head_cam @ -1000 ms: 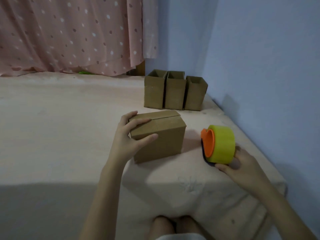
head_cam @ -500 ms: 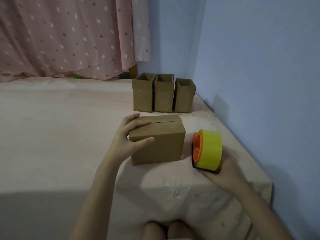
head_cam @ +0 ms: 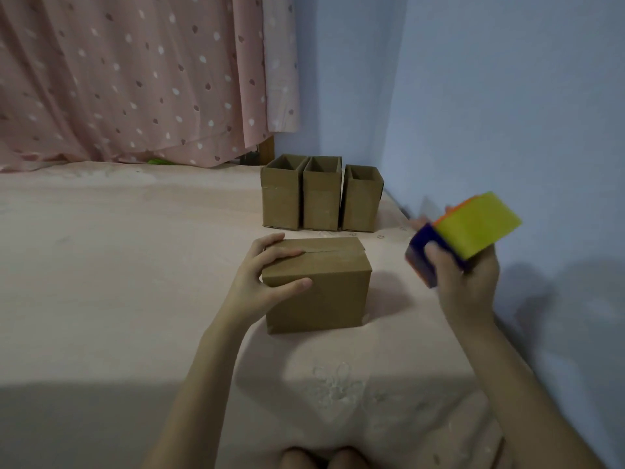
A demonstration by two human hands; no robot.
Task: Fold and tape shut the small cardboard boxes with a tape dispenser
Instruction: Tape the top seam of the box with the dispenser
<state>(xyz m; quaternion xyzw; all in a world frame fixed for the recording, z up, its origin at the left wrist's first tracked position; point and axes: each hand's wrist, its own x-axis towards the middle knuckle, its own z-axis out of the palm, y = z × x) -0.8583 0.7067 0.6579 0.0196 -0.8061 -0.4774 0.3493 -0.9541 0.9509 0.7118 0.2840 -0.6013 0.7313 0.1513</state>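
Cardboard is what we have under our left hand [head_cam: 263,282]: the small box [head_cam: 318,286] sits on the pink-covered bed [head_cam: 101,265] just ahead of our knees, its two top flaps folded down and meeting in a seam that runs left to right, which is also the box's long axis. Our left hand is clamped on the box's left end, fingers pressing the flaps near the seam and the thumb on the near face. Our right hand [head_cam: 466,282] is closed around the tape dispenser [head_cam: 463,235], with its yellow-green roll, orange hub and dark blue body, raised off the bed to the right of the box and clear of it. The seam's right end is the nearer to the dispenser, so we judge the tape should start there and be drawn leftward along the seam toward our holding fingers, which will have to give way. Nothing lies between dispenser and box. Behind the box, three open boxes [head_cam: 321,198] stand upright in a row, close to the blue wall [head_cam: 507,96] and below the dotted pink curtain [head_cam: 135,79], apart from our work.
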